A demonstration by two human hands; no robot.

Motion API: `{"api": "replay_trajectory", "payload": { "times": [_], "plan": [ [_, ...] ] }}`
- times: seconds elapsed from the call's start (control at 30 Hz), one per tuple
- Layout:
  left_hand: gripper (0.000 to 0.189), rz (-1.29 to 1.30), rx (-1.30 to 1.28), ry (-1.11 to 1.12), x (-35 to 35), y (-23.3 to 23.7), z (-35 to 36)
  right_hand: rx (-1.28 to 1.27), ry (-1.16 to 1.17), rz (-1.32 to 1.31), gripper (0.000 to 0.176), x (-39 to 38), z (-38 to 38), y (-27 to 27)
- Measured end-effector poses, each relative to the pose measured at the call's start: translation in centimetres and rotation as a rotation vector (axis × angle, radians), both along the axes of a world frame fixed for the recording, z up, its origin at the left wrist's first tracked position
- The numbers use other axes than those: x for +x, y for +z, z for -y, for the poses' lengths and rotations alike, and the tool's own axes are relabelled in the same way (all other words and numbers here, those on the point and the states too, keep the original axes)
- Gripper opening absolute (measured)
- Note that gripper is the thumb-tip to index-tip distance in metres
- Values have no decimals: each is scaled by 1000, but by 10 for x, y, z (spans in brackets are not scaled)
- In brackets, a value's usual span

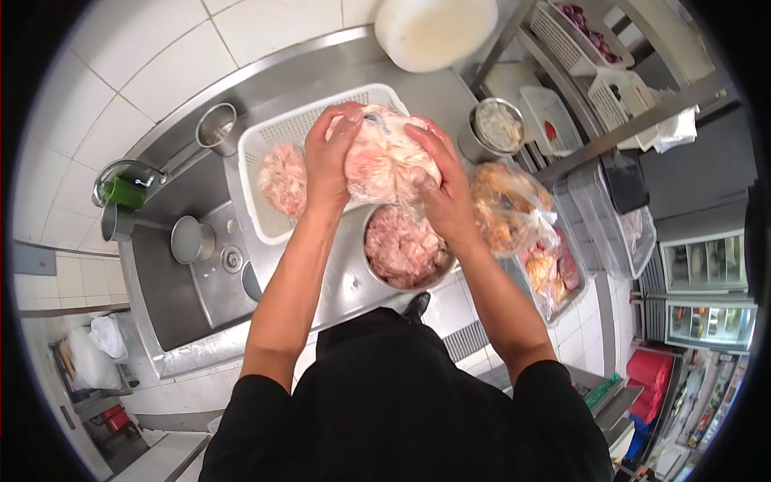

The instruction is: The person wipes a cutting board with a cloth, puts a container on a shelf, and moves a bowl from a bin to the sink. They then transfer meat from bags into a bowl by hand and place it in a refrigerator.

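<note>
Between my two hands is a plastic-wrapped bundle of pale pink raw meat (389, 157), lifted above the counter. My left hand (331, 153) grips its left side, and my right hand (443, 181) is wrapped round its right side. Beneath it stands a white perforated basket (255, 210), with another wrapped portion of raw meat (283, 181) lying in its left part. Just below my right hand, a round metal bowl (371, 261) is filled with raw meat pieces (404, 247). The bundle hides part of the basket and the bowl's far rim.
A steel sink (161, 293) with a metal pot (193, 239) lies left. Right of the bowl are a plastic bag of browned food (506, 207) and a tray of bagged meat (554, 277). A metal container (491, 128) and a large white tub (438, 32) stand behind.
</note>
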State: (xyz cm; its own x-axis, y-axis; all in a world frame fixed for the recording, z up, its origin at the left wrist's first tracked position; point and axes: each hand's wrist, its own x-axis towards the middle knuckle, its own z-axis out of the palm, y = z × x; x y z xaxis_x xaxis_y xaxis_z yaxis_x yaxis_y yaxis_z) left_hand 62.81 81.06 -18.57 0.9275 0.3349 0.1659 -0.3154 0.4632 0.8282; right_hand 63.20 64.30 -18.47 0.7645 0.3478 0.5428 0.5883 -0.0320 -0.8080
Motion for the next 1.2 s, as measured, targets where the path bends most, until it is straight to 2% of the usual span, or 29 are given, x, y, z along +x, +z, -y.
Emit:
{"api": "replay_trajectory", "payload": {
  "times": [0.07,0.1,0.13,0.17,0.23,0.27,0.33,0.47,0.6,0.67,0.7,0.77,0.8,0.87,1.0,1.07,1.1,1.17,1.2],
  "plan": [
    [17,-27,235,32,-3,-6,20,1,-69,-62,44,-10,16,-12],
    [17,-33,237,29,-6,-10,29,5,-122,-103,43,-12,21,-16],
    [19,-57,320,21,-11,-14,36,10,-193,-78,34,-15,26,-20],
    [21,-82,404,12,-16,-19,44,14,-196,-82,34,-15,31,-27],
    [27,-89,390,0,-24,-25,59,-9,-193,-129,25,-16,43,-40],
    [28,-113,451,-9,-28,-27,63,74,-273,-155,12,-18,39,-41],
    [32,-142,560,18,-30,-35,71,47,-328,-221,10,-19,44,-58],
    [38,-87,754,58,-32,-54,77,-46,-448,-364,22,-23,46,-68],
    [34,3,962,161,-40,-61,83,-74,-439,-376,29,-29,40,-73],
    [32,54,1199,173,-46,-59,82,-148,-508,64,35,-27,37,-82],
    [32,50,1202,169,-48,-62,81,-147,-508,58,35,-29,36,-83],
    [29,196,1334,215,-50,-71,81,-49,-534,-208,35,-37,33,-81],
    [29,194,1334,215,-52,-78,81,-50,-534,-210,35,-41,31,-79],
    [22,306,1477,201,-58,-96,82,157,-427,-601,39,-47,26,-76],
    [17,297,1550,118,-67,-122,84,199,-451,-553,44,-36,22,-105],
    [16,198,1581,7,-56,-119,84,310,-437,-708,39,-19,31,-102],
    [16,208,1578,12,-52,-114,84,310,-440,-698,39,-16,35,-94],
    [29,-425,939,-78,-45,-95,78,585,-377,-970,36,-9,42,-70],
    [30,-400,961,-145,-45,-77,71,654,-327,-975,33,-10,45,-59]
  ]
}}
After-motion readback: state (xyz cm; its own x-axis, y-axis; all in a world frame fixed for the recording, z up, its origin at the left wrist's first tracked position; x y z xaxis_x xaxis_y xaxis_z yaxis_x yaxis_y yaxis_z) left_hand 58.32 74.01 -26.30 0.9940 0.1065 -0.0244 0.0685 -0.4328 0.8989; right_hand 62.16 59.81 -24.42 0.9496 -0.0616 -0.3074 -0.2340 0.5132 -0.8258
